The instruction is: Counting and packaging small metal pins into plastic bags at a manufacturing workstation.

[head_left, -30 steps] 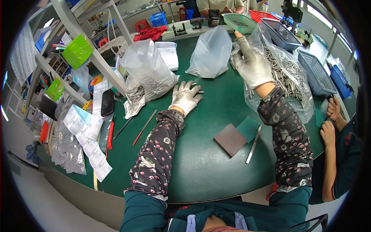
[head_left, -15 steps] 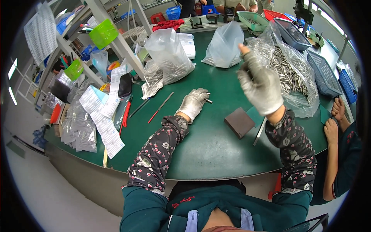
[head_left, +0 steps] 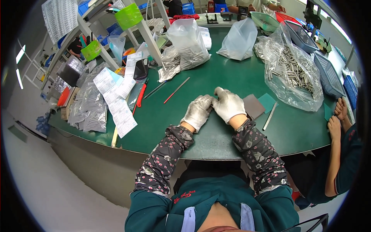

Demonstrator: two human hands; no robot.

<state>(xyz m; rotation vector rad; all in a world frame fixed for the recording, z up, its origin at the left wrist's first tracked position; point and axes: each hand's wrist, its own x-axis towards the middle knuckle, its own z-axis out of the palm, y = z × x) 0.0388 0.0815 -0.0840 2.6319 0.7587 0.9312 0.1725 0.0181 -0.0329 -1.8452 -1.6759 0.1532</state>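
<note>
Your gloved left hand & right hand touch fingertips on the green desk; can't tell what, if anything, they pinch. Grey block just beside right.

Where the left hand and the right hand meet, the gloved fingers close over one another, so whether anything sits between them stays hidden, and whether either hand grips at all cannot be told. The grey square pad is partly covered by the right hand, and the metal pieces in the clear bag are too small and blurred by the plastic to make out singly. The neighbouring person's forearm is cut off by the dark rim of the view, and the print on the paper slips at the counter's left side is too fine to read.
</note>
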